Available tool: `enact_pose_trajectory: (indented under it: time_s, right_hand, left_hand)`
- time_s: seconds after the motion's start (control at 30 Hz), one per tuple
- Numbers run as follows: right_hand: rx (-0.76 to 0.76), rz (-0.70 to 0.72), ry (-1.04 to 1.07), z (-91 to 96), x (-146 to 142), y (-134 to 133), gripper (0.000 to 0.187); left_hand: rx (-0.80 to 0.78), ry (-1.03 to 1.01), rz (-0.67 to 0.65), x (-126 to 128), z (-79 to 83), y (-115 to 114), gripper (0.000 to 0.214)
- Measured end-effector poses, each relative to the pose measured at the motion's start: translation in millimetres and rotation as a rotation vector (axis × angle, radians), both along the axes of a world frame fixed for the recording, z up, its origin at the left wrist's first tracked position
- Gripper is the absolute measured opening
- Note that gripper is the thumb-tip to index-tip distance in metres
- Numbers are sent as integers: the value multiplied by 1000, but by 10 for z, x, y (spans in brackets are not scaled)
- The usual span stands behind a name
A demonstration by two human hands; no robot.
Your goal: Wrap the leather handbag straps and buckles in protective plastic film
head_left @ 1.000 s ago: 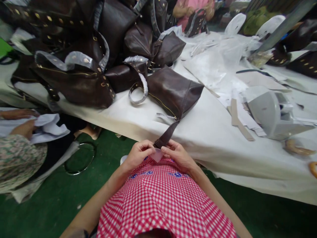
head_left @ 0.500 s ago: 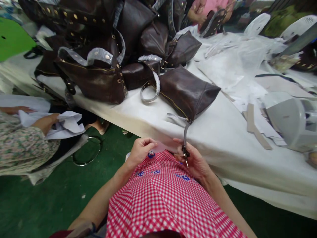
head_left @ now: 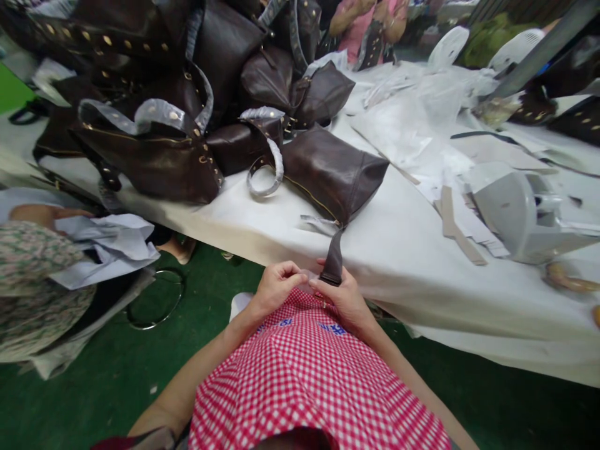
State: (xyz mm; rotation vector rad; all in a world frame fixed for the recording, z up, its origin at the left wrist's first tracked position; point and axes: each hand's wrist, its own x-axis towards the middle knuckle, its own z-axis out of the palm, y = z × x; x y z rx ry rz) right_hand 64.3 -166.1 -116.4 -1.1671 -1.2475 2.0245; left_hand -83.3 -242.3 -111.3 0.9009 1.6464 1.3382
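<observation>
My left hand is closed, thumb and fingertips pinching a small piece of clear plastic film. Close beside it, my right hand grips the end of a dark brown leather strap, and its thumb reaches the film. The metal fitting at the strap's end is mostly hidden by the fingers. From there the strap runs up to a dark brown leather bag, which lies on its side at the table edge. A brass zipper lines the bag's near side, and its handle is wrapped in pale plastic.
Several similar bags are heaped on the white-covered table. A grey tape dispenser, cardboard strips and plastic sheeting lie to the right. A co-worker with white paper sits at left; another person in pink is across the table.
My hands have come together at the film. The strap has turned, its broad face now showing, and the metal buckle that hung visible is mostly covered. The whole view has shifted slightly.
</observation>
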Motion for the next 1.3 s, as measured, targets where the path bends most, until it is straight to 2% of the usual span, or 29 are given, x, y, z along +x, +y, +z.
enact_pose_trajectory:
  time_s: [0.17,0.5,0.63,0.8,1.0,1.1,1.2,1.3]
  right_hand:
    - [10,22,60,-76,55,30,65]
    - [-37,72,121,-35,141,92,68]
    - [-61,113,156,-1,230,134,61]
    - [-168,194,294,141,385,213,47]
    - [-134,236,387,240,463,302,47]
    - [-124,242,388,254,422,276,40]
    - [-40,195,355,266,361,238,35]
    - [51,114,286,274,318,227,36]
  left_hand:
    - [-9,-6,-14,23,0,25,16]
    - [-23,-82,-43,66,19,78,19]
    - [-7,-123,-17,75,4,72,23]
    - [3,-147,-9,85,9,42,20]
    - [-41,-144,-98,115,90,-20,12]
    - [-46,-186,-129,141,135,-31,11]
    - [-53,-197,-156,151,164,-22,10]
    - [-89,-115,-169,139,175,-15,8]
